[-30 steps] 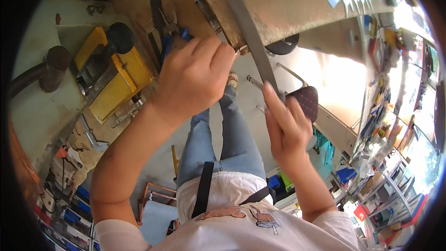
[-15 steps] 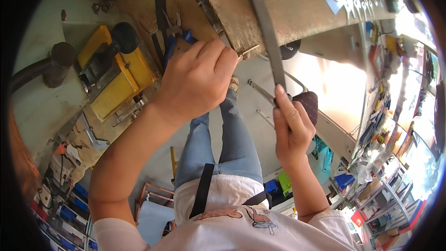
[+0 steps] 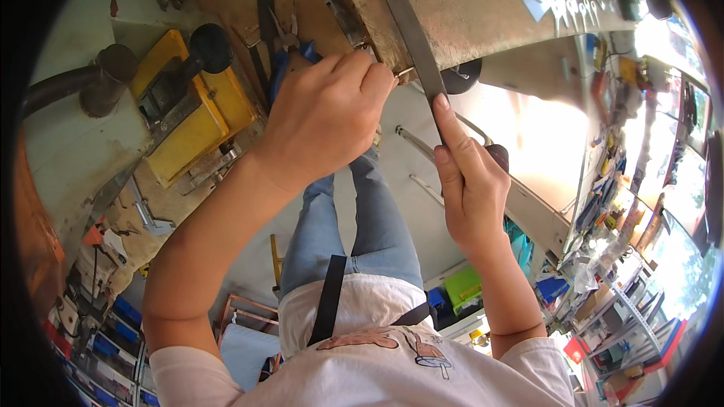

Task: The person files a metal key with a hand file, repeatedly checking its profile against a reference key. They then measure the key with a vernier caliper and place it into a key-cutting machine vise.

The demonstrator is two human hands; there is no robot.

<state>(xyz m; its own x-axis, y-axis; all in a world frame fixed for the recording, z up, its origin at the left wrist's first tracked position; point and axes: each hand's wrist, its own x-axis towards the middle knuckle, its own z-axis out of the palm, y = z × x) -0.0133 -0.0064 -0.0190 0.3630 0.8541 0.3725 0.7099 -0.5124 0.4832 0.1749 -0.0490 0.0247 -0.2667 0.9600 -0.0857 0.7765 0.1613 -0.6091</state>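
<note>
The right hand (image 3: pixel 475 173) grips the near end of a long, flat grey file (image 3: pixel 411 30), index finger stretched along it; the file slants over the edge of a brown counter (image 3: pixel 483 19). Left of the file, the left hand (image 3: pixel 328 109) has its fingers closed on a thin rod (image 3: pixel 406 72), tip beside the file. Blue-handled pliers (image 3: pixel 289 42) lie farther left.
</note>
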